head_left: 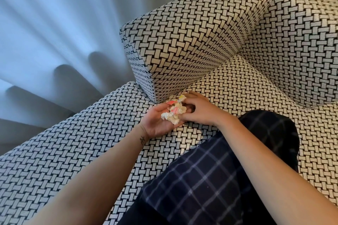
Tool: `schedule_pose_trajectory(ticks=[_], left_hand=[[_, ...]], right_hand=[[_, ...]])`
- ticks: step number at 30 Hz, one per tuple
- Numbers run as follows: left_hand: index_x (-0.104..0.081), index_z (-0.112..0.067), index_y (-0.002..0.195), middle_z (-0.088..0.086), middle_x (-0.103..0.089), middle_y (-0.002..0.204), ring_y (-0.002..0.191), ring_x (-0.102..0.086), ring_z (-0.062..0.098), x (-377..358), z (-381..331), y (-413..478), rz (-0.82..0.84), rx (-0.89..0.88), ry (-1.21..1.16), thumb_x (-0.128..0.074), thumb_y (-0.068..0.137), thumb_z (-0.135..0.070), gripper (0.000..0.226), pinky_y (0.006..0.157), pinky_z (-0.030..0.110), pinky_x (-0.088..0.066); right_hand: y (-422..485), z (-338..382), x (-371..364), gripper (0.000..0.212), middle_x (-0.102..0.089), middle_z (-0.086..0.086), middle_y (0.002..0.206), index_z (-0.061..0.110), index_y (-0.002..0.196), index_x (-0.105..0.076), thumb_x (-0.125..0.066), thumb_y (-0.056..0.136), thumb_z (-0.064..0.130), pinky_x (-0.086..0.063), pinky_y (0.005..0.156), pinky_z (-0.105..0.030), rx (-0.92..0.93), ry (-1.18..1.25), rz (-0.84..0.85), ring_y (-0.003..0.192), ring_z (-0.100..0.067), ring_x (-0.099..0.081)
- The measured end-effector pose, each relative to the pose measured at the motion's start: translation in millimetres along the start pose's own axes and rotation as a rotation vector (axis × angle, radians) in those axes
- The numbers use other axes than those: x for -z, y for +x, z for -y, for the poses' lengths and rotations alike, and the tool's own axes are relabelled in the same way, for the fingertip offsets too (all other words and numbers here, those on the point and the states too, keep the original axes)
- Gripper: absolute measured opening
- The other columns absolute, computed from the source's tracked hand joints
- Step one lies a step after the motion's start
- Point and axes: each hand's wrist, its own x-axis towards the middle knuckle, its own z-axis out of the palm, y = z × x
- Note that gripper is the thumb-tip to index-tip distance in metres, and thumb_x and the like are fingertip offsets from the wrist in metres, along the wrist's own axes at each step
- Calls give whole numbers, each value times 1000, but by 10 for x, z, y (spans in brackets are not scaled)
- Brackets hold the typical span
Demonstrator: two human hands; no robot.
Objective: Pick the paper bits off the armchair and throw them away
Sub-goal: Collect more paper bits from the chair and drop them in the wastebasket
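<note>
The armchair (237,85) is covered in black-and-white woven-pattern fabric. My left hand (157,122) lies palm up on the seat, just in front of the armrest corner, cupping a pile of crumpled paper bits (173,112), white with pink and yellow. My right hand (199,109) rests palm down against the pile, with its fingertips curled onto the bits at the left palm's edge. Whether it pinches a bit cannot be told. Both forearms reach in from the bottom of the view.
The block-shaped armrest (182,42) rises right behind the hands, and the backrest (300,45) stands at the right. My knee in dark plaid trousers (219,170) rests on the seat. Pale curtains (54,32) hang at the left.
</note>
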Motion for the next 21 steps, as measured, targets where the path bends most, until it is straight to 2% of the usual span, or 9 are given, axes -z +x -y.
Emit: schedule_pose_trajectory(ticks=[2, 4, 6, 8, 11, 13, 15, 17, 21], left_hand=[[-40, 6, 150, 29, -49, 147, 132, -54, 36, -2, 1, -8, 16, -16, 13, -44, 103, -26, 57, 121, 44, -31], [-42, 4, 149, 28, -52, 145, 130, -57, 35, 1, 2, -10, 21, -24, 18, -51, 100, -24, 57, 118, 43, -35], [-46, 3, 148, 25, -52, 145, 130, -55, 33, 3, 8, -8, 34, -20, -4, -53, 101, -26, 55, 118, 42, -35], [-52, 2, 142, 22, -56, 139, 127, -57, 31, 9, 8, 1, 33, -12, -28, -51, 103, -29, 50, 117, 44, -37], [-57, 2, 137, 21, -58, 135, 127, -56, 32, 14, 0, 1, 43, 0, -52, -43, 107, -35, 49, 113, 47, -42], [-62, 3, 131, 23, -60, 131, 122, -60, 34, 1, -2, -6, 49, 1, -69, -43, 107, -40, 53, 108, 48, -47], [-65, 3, 126, 23, -64, 125, 113, -66, 34, -4, 8, -11, 38, -7, -58, -47, 105, -43, 53, 106, 47, -48], [-60, 2, 130, 22, -64, 124, 111, -66, 33, -7, 9, -16, 35, -14, -48, -54, 101, -45, 55, 106, 47, -48], [-61, 2, 133, 21, -62, 130, 115, -63, 32, -22, 11, -42, 59, -9, -16, -62, 95, -42, 59, 108, 46, -48]], right_hand=[[-39, 30, 17, 64, -31, 12, 161, 33, 144, -52, -75, 85, 42, -6, 121, -36, 3, 24, -8, 152, -13, -10], [-43, 45, 18, 57, -41, 8, 154, 29, 139, -57, -75, 85, 36, -18, 117, -34, 16, 68, -16, 148, -17, -23], [-51, 62, 28, 41, -57, 10, 130, 26, 125, -65, -75, 85, 26, -38, 98, -23, 43, 218, -32, 127, -16, -48], [-77, 91, 60, 32, -60, 16, 115, 26, 122, -66, -68, 91, 20, -39, 82, -15, 36, 416, -37, 108, -3, -55], [-86, 97, 89, 28, -66, 18, 113, 36, 108, -70, -54, 99, 16, -43, 86, -19, 7, 594, -71, 106, 2, -57], [-64, 77, 73, 24, -69, 19, 114, 38, 100, -74, -55, 100, 24, -47, 97, -27, -9, 604, -100, 107, -1, -60], [-37, 36, 27, 17, -68, 20, 120, 34, 103, -76, -61, 97, 30, -46, 103, -32, -3, 549, -122, 114, -2, -60], [-18, 6, -2, 12, -67, 19, 121, 32, 101, -75, -66, 94, 27, -44, 103, -30, 15, 473, -132, 116, -3, -58], [12, 22, -32, 20, -68, 12, 112, 32, 99, -73, -72, 87, 16, -50, 91, -29, 30, 373, -127, 105, -7, -62]])
